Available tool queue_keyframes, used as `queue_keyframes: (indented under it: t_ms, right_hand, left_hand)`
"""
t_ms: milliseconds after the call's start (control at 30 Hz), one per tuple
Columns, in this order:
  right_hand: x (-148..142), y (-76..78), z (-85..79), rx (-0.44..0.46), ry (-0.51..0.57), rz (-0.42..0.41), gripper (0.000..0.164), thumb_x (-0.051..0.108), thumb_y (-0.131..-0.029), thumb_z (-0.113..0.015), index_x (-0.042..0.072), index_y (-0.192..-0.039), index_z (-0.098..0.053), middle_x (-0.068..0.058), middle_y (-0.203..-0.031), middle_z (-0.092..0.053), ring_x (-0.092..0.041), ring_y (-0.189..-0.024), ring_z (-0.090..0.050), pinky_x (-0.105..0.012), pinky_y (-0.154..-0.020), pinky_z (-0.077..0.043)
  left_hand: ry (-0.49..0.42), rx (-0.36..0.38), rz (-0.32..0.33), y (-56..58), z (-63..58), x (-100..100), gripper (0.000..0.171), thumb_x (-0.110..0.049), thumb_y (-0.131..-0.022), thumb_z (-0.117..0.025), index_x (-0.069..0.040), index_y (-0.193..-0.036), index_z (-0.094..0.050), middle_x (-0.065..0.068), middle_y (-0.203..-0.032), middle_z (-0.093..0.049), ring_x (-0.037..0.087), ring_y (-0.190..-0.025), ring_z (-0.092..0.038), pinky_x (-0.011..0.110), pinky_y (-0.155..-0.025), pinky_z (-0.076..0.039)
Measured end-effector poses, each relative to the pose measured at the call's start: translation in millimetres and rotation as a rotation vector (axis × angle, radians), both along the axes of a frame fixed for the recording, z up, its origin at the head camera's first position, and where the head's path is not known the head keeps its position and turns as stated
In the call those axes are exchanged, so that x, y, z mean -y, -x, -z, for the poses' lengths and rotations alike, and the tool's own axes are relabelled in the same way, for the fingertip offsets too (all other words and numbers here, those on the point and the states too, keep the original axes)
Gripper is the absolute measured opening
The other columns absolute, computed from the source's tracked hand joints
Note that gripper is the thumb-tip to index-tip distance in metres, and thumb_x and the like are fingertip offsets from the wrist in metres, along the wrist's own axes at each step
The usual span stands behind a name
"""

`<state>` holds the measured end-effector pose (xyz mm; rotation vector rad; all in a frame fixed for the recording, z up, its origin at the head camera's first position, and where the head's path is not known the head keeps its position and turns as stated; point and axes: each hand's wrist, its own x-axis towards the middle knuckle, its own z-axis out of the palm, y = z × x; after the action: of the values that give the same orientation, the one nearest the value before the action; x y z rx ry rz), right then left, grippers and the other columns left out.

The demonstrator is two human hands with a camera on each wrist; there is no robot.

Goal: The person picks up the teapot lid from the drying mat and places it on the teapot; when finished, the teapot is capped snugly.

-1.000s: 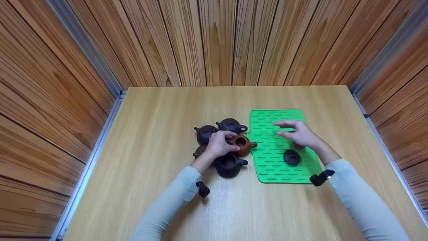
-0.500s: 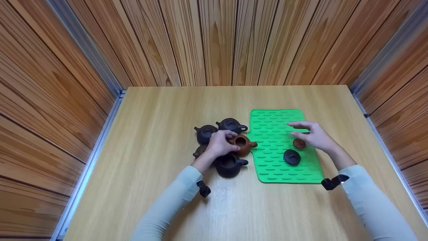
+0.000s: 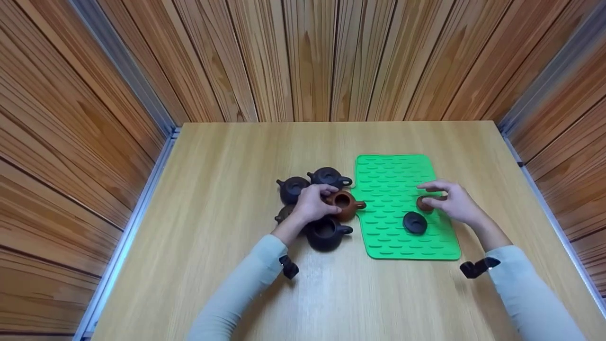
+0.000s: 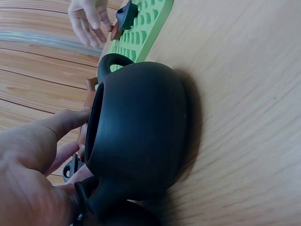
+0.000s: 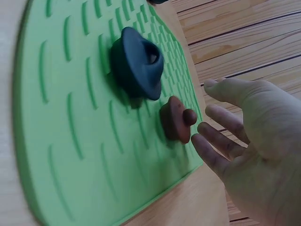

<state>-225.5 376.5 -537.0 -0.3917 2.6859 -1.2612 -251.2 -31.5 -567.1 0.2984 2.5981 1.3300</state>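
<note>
My left hand (image 3: 311,204) holds a reddish-brown teapot (image 3: 349,211) by its body, thumb and fingers to either side of its open, lidless mouth. In front of it stands a black teapot (image 4: 141,127), also lidless, which hides much of the brown one in the left wrist view. On a green ridged mat (image 3: 395,246) lie a black teapot lid (image 5: 136,66) and a smaller reddish-brown lid (image 5: 176,122) with a round knob. Beside the brown lid is my right hand (image 3: 453,202), its fingers spread and apart from the knob in the right wrist view.
Two black teapots with lids on, one at the back (image 3: 326,176) and one at the back left (image 3: 291,190), stand close around the left hand. A dark brownish pot (image 3: 283,214) is partly hidden behind that hand. Wood-panelled walls (image 3: 307,61) enclose the table (image 3: 227,156).
My right hand has drawn back rightward over the mat, then come down toward the brown lid, which it had partly covered at first. The left hand stays on the brown teapot.
</note>
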Motion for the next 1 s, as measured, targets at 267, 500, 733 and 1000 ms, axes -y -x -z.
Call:
queue_keyframes:
  t_ms: [267, 500, 733, 1000]
  right_hand:
    - [-9.3, -7.5, 13.1, 0.013, 0.024, 0.045, 0.035, 0.008, -0.108, -0.075, -0.004, -0.141, -0.074, -0.027, -0.141, -0.070, 0.005, -0.115, -0.063, -0.006, -0.094, -0.049]
    - [-12.0, -7.8, 23.0, -0.004, 0.059, 0.053, 0.029, 0.004, -0.105, -0.078, -0.003, -0.132, -0.079, -0.019, -0.128, -0.075, 0.007, -0.107, -0.064, -0.008, -0.094, -0.051]
    - [-11.4, -6.7, 28.4, -0.029, 0.058, 0.079, 0.024, 0.000, -0.105, -0.076, -0.005, -0.127, -0.081, -0.018, -0.123, -0.074, 0.010, -0.106, -0.060, -0.006, -0.091, -0.051]
    - [-10.2, -6.2, 29.7, -0.058, 0.080, 0.081, 0.021, -0.003, -0.103, -0.077, -0.009, -0.123, -0.081, -0.025, -0.122, -0.073, 0.013, -0.105, -0.061, -0.004, -0.091, -0.052]
  left_hand:
    - [0.000, 0.008, 0.008, -1.7, -4.0, -0.1, 0.055, -0.013, -0.082, -0.101, -0.011, -0.133, -0.083, 0.013, -0.131, -0.084, 0.031, -0.129, -0.074, 0.049, -0.121, -0.054]
    - [-0.020, -0.005, 0.016, -1.1, -1.2, 0.4, 0.055, -0.011, -0.080, -0.101, -0.010, -0.132, -0.083, 0.013, -0.129, -0.084, 0.032, -0.127, -0.075, 0.051, -0.120, -0.055]
    - [-0.010, -0.008, 0.018, -1.2, -0.8, 0.3, 0.055, -0.013, -0.081, -0.100, -0.011, -0.133, -0.082, 0.012, -0.129, -0.084, 0.030, -0.126, -0.075, 0.047, -0.119, -0.055]
    - [0.019, -0.029, 0.034, -6.9, -12.0, 1.5, 0.051, -0.015, -0.083, -0.099, -0.011, -0.131, -0.083, 0.009, -0.127, -0.085, 0.027, -0.125, -0.076, 0.044, -0.116, -0.056]
